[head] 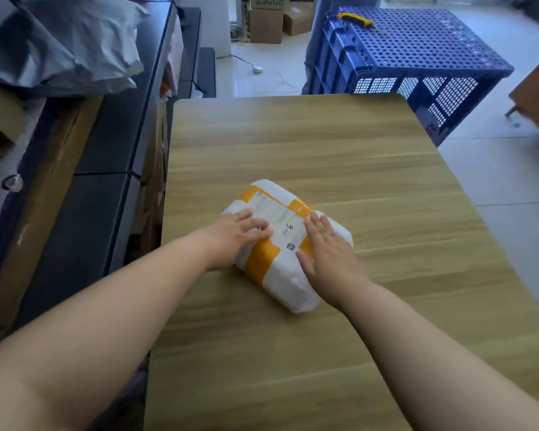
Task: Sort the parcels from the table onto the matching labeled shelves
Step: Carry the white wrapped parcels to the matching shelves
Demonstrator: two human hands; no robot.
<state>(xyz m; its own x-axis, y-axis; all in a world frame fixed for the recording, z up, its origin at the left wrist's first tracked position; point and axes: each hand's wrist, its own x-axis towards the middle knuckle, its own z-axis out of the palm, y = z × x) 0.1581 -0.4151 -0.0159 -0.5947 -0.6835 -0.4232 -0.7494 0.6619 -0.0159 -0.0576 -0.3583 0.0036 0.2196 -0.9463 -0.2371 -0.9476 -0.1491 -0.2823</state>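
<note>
We press our left hand [235, 233] and right hand [325, 248] flat, fingers spread, on either side of the white parcel [285, 244] banded with yellow tape; neither grips it. The parcel lies mid-table [293, 144], label up. Beyond the table's far edge stands an overturned blue crate [417, 57], a yellow tool [357, 19] lying on top.

White plastic-wrapped parcel [288, 244] with glossy yellow tape; matt wood-grain table [324, 144].
</note>
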